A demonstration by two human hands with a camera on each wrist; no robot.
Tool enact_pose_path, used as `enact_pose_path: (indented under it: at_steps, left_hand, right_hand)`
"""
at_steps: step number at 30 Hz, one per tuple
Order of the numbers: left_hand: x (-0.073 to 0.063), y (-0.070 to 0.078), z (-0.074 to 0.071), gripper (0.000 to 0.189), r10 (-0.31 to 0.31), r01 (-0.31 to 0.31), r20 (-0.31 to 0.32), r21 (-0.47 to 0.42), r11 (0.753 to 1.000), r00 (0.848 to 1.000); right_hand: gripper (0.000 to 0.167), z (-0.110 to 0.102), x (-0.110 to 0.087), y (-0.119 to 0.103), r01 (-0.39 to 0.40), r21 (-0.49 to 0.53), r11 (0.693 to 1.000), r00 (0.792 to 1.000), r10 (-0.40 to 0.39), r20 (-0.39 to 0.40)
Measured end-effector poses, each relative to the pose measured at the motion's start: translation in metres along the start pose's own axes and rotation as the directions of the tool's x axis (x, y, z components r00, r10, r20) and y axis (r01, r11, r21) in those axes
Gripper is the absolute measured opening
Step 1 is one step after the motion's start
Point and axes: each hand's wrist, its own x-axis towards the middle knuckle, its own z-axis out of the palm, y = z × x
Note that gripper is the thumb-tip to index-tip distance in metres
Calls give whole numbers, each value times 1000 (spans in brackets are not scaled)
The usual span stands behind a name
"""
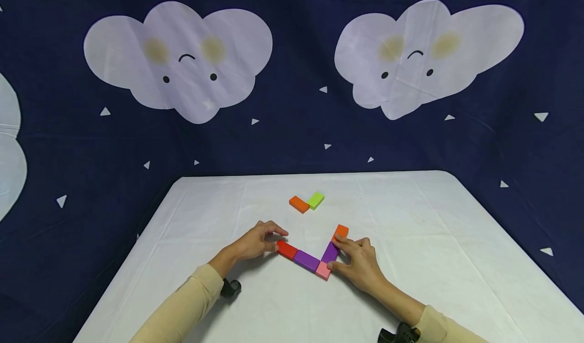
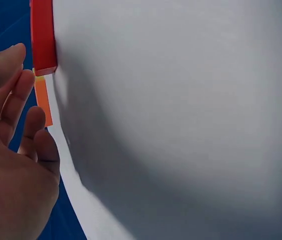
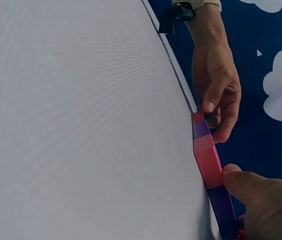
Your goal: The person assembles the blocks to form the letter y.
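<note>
Flat coloured blocks stand end to end in a V on the white table. Its left arm runs from a red block (image 1: pixel 287 250) through a purple block (image 1: pixel 306 261) to a pink block (image 1: pixel 323 270); a second purple block (image 1: pixel 330 252) and an orange block (image 1: pixel 340 232) form the right arm. My left hand (image 1: pixel 256 240) is at the red block's outer end, thumb close against it, fingers loosely bent; contact is unclear. With thumb and forefinger spread, my right hand (image 1: pixel 362 263) touches the right arm: thumb beside the pink block, forefinger where purple meets orange.
Behind the V, another orange block (image 1: pixel 299 204) and a lime green block (image 1: pixel 316 200) meet at their corners. The table (image 1: pixel 219 201) has rounded far corners. A dark blue cloth (image 1: pixel 301 130) with clouds hangs behind it. Dark wrist devices (image 1: pixel 230 288) sit below both hands.
</note>
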Motion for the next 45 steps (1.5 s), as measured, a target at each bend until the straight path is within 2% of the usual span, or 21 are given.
enact_pose_path:
  at_steps: [5,11,17,20,26,35,39,45]
  left_hand:
    - [8,8,-1,34,-39,38,-46,-16,999,998]
    - [25,18,1,34,-69,63,-157,-46,997,985]
    - [45,23,5,36,-111,96,-271,-68,993,956]
    - [55,24,7,39,-116,106,-328,-49,993,937]
    - [74,28,8,48,-170,187,-406,2,982,898]
    - [95,30,10,56,-278,337,-450,55,940,849]
    - [103,29,11,57,-307,373,-445,66,926,841]
    - [109,25,17,60,-326,396,-435,78,915,839]
  right_hand:
    - [62,0,0,1,1,0,1000,1000,-1,2]
    - [62,0,1,2,7,-5,1000,1000,-7,1]
    - [62,0,1,1,4,-8,1000,1000,-4,4]
    - [62,0,1,1,6,-11,1000,1000,-6,3]
    - [63,-1,1,0,14,-6,1000,1000,-14,-7]
    - [63,-1,0,0,4,-6,1000,1000,-4,-1]
    - [63,-2,0,0,-6,5,1000,1000,6,12]
    - [62,-3,0,0,-14,10,1000,1000,14,18]
